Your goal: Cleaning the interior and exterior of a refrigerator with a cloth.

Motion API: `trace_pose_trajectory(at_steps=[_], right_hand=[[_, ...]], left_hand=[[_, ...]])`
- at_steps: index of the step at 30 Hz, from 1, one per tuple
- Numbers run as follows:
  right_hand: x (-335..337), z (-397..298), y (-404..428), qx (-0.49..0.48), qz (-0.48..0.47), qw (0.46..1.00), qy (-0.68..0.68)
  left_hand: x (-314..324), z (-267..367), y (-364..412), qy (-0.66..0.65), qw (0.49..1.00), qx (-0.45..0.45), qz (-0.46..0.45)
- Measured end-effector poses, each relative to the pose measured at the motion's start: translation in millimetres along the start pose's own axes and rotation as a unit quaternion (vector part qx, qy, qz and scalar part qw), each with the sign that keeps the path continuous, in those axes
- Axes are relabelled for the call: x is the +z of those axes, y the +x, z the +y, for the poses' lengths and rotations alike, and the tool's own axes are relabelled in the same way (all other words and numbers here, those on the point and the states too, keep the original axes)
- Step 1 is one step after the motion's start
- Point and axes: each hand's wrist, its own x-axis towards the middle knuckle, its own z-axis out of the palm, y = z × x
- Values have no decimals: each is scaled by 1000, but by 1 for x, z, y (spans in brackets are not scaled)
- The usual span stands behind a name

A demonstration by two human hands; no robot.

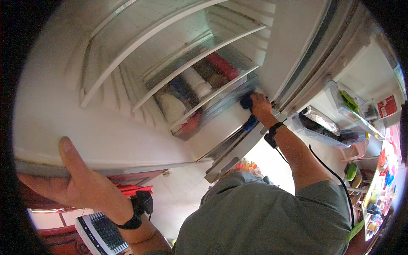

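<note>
Before me stands an open refrigerator with glass shelves (204,62) edged in white. My right hand (262,106) grips a dark blue cloth (247,101) at the lower right of the compartment, beside a clear drawer (220,98). A blue piece also shows just below that hand. Inside the drawer lie a red roll-shaped item (222,65), a white wrapped item (196,82) and other bundles. My left hand (79,185) rests against the lower edge of the refrigerator's side wall at left, thumb raised and fingers partly hidden behind it, holding nothing that shows.
The open door at right has bins (322,132) with a foil-wrapped roll (320,120), a green item (348,100) and a red-labelled packet (387,106). A white-and-black appliance (102,234) stands lower left. Farther right are a cucumber-like vegetable (351,171) and a cluttered surface.
</note>
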Motion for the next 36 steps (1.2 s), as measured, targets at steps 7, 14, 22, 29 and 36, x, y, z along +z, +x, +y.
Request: trace_pose_trajectory(at_steps=[7, 14, 22, 29, 36], right_hand=[[-15, -21, 7, 131, -53, 977, 160], [6, -91, 6, 152, 10, 939, 308], [42, -98, 25, 305, 42, 863, 401], [-1, -171, 8, 356, -32, 740, 570], [69, -117, 30, 254, -56, 797, 545]], left_hand=[[-1, 4, 0, 37, 999, -11, -9], [-2, 5, 0, 72, 997, -15, -8], [3, 7, 3, -68, 998, -1, -13], [-4, -3, 4, -65, 997, 31, -23], [10, 18, 9, -65, 996, 40, -41]])
